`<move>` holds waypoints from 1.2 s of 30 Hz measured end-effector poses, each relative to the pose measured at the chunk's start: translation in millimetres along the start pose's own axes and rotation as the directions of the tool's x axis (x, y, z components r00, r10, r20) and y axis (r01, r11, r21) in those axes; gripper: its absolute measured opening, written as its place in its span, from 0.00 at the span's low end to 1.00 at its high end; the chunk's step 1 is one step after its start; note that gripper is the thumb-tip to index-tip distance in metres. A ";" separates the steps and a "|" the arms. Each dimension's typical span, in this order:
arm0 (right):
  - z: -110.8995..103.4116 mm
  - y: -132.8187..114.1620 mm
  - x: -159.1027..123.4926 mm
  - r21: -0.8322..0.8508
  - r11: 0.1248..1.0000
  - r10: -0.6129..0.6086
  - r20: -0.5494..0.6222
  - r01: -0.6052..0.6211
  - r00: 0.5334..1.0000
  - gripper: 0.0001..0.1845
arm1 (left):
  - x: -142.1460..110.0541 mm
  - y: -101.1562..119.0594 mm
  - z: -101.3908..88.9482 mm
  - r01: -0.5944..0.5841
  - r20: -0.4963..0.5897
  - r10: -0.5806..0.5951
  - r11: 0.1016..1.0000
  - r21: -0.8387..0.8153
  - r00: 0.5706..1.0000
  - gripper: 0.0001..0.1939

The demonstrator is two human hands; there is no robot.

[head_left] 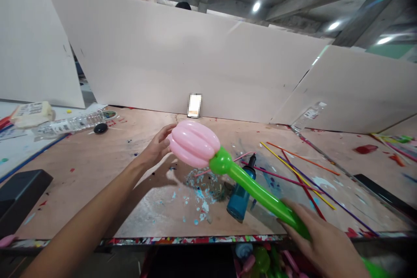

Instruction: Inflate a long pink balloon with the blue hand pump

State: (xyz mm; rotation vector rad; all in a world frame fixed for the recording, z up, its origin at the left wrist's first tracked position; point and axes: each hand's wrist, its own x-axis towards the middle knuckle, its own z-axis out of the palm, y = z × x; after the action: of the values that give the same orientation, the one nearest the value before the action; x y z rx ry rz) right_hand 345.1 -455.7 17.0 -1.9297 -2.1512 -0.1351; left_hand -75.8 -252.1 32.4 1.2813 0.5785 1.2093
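Note:
A balloon flower hangs over the wooden table (pixel 97 169): a pink bud of several twisted lobes (pixel 193 142) on a green balloon stem (pixel 257 191). My left hand (pixel 158 145) cups the left side of the pink bud, fingers curved against it. My right hand (pixel 321 243), at the lower right, is wrapped round the lower end of the green stem. A blue hand pump (pixel 241 195) lies on the table just below the stem.
Several uninflated thin balloons (pixel 302 173) lie spread to the right. A plastic bottle (pixel 73 124) and a dark oval object (pixel 100 128) lie at the back left; another bottle (pixel 308 117) leans on the white partition boards (pixel 195 61). A phone (pixel 194 105) stands against the board. A black box (pixel 19 191) sits left.

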 end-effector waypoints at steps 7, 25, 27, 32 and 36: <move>-8.2 4.8 22.9 -0.367 0.920 -0.199 -0.141 0.136 0.970 0.22 | -0.7 0.9 1.4 -0.088 0.050 0.079 0.971 0.223 0.996 0.50; 13.5 42.0 111.5 -0.414 0.866 0.233 -0.165 -0.282 0.958 0.25 | -1.5 22.8 -15.2 -0.520 0.160 0.537 0.630 0.577 0.828 0.49; 15.2 46.5 116.1 -0.432 0.856 0.188 -0.250 -0.283 0.950 0.24 | -0.6 18.0 -18.6 -0.495 0.151 0.523 0.616 0.613 0.839 0.55; 10.8 54.8 122.2 -0.511 0.776 0.130 -0.444 -0.369 0.887 0.31 | 2.5 7.6 -36.8 -0.315 0.028 0.444 0.589 0.744 0.896 0.59; 11.4 55.1 124.2 -0.504 0.778 0.161 -0.419 -0.376 0.894 0.28 | 2.6 2.8 -42.8 -0.249 0.021 0.395 0.535 0.808 0.918 0.53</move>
State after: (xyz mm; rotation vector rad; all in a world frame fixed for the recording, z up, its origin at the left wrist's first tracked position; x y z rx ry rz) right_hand 386.6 -326.6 31.0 -2.2731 -1.6723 -1.1077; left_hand -113.4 -233.0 24.4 2.1498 1.1352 1.4285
